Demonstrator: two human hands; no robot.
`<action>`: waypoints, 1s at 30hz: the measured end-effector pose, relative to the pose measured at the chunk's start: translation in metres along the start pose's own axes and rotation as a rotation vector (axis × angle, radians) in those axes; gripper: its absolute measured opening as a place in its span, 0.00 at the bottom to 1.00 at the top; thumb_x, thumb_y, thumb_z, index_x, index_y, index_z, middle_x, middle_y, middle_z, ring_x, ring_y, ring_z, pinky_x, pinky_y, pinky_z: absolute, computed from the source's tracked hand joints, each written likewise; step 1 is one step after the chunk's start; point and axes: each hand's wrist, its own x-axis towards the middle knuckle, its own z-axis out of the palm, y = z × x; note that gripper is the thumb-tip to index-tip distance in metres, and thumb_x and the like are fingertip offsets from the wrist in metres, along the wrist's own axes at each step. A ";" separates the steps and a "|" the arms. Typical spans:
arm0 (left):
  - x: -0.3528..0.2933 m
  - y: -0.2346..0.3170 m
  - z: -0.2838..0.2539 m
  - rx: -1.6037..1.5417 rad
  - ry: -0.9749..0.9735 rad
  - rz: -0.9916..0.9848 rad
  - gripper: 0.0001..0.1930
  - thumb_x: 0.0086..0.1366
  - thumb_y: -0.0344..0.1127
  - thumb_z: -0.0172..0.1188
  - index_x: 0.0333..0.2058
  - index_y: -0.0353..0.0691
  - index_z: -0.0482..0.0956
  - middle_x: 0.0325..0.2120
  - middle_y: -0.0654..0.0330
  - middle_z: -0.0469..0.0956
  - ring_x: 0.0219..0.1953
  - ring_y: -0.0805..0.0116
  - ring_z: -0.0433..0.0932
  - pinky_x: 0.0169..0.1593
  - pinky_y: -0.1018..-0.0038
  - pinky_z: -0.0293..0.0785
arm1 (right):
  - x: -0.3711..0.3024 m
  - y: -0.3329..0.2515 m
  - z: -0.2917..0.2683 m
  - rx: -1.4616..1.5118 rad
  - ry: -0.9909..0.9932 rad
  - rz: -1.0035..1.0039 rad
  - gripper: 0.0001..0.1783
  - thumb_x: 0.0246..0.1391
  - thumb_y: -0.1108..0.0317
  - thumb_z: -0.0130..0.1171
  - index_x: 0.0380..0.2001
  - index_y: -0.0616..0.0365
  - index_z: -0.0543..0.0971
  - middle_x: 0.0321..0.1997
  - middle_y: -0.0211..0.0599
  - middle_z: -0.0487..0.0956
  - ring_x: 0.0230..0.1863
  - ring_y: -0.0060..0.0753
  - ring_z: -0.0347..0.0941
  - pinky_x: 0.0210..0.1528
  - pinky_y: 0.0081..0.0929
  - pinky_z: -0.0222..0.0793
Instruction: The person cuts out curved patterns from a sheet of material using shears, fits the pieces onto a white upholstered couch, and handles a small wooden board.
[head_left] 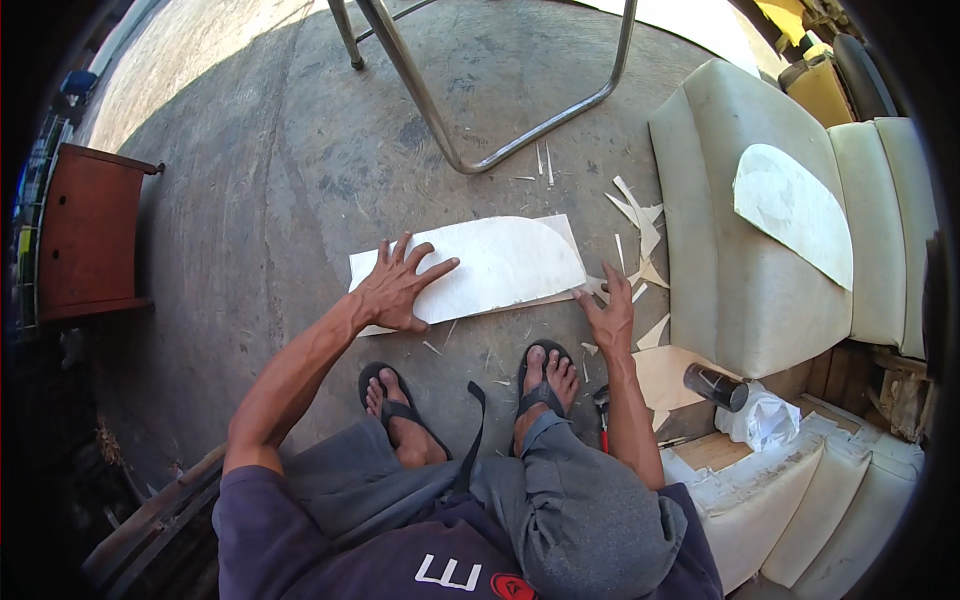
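Note:
A white flat panel (490, 262) with one rounded end lies on the floor in front of my feet. Under it is a sheet (562, 238), whose edges show at the upper right and along the near side. My left hand (393, 290) presses on the panel's left part, fingers spread wide. At the panel's right tip is my right hand (612, 318), fingers apart and curved, with the thumb close to or touching the corner. Nothing is visibly gripped in either hand. Pale pointed offcuts (640, 225) are scattered to the right of the panel.
A cream padded seat (700, 170) stands at the right, with a similar curved white panel (790, 210) on it. Near it are a dark cylinder (716, 387), a white plastic bag (765, 418) and a red-handled tool (603, 425). Metal tube legs (420, 110) stand ahead; a red cabinet (92, 232) is left.

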 end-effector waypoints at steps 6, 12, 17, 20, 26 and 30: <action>-0.041 -0.032 -0.085 -0.866 -0.216 0.026 0.61 0.41 0.65 0.70 0.72 0.46 0.57 0.66 0.41 0.59 0.69 0.39 0.57 0.70 0.42 0.54 | 0.011 -0.028 -0.040 0.494 0.034 0.129 0.47 0.53 0.54 0.72 0.71 0.56 0.63 0.68 0.49 0.67 0.58 0.43 0.71 0.58 0.43 0.74; -0.048 -0.043 -0.099 -1.644 -0.319 0.036 0.54 0.59 0.74 0.55 0.68 0.31 0.62 0.60 0.48 0.71 0.59 0.56 0.72 0.61 0.54 0.71 | 0.051 -0.077 -0.045 0.853 -0.139 0.013 0.35 0.57 0.59 0.70 0.64 0.58 0.70 0.57 0.41 0.78 0.52 0.33 0.77 0.52 0.33 0.76; -0.042 -0.097 -0.060 -1.841 0.077 -0.224 0.45 0.68 0.70 0.48 0.66 0.32 0.64 0.58 0.48 0.74 0.55 0.58 0.77 0.59 0.56 0.75 | 0.056 -0.096 -0.026 1.124 -0.172 0.117 0.28 0.61 0.63 0.66 0.60 0.61 0.71 0.50 0.37 0.82 0.48 0.32 0.81 0.51 0.33 0.79; -0.043 -0.054 -0.079 -2.405 0.320 0.018 0.36 0.75 0.62 0.42 0.63 0.34 0.69 0.52 0.48 0.79 0.50 0.58 0.82 0.55 0.53 0.80 | 0.044 -0.073 -0.036 1.083 -0.086 0.253 0.27 0.63 0.65 0.64 0.61 0.61 0.69 0.54 0.38 0.80 0.51 0.33 0.81 0.53 0.34 0.80; -0.065 -0.053 0.012 -2.159 0.592 -0.056 0.24 0.73 0.44 0.57 0.60 0.34 0.71 0.48 0.51 0.82 0.47 0.54 0.85 0.47 0.51 0.85 | 0.034 -0.071 -0.031 1.345 -0.008 0.240 0.32 0.64 0.62 0.62 0.67 0.58 0.65 0.62 0.36 0.76 0.60 0.38 0.75 0.61 0.41 0.75; -0.092 -0.007 0.033 -2.153 0.406 -0.052 0.26 0.69 0.41 0.62 0.62 0.37 0.71 0.52 0.50 0.79 0.52 0.52 0.81 0.52 0.49 0.81 | 0.026 -0.102 -0.041 1.326 0.163 0.208 0.35 0.61 0.61 0.66 0.66 0.60 0.65 0.61 0.41 0.75 0.61 0.40 0.74 0.64 0.42 0.72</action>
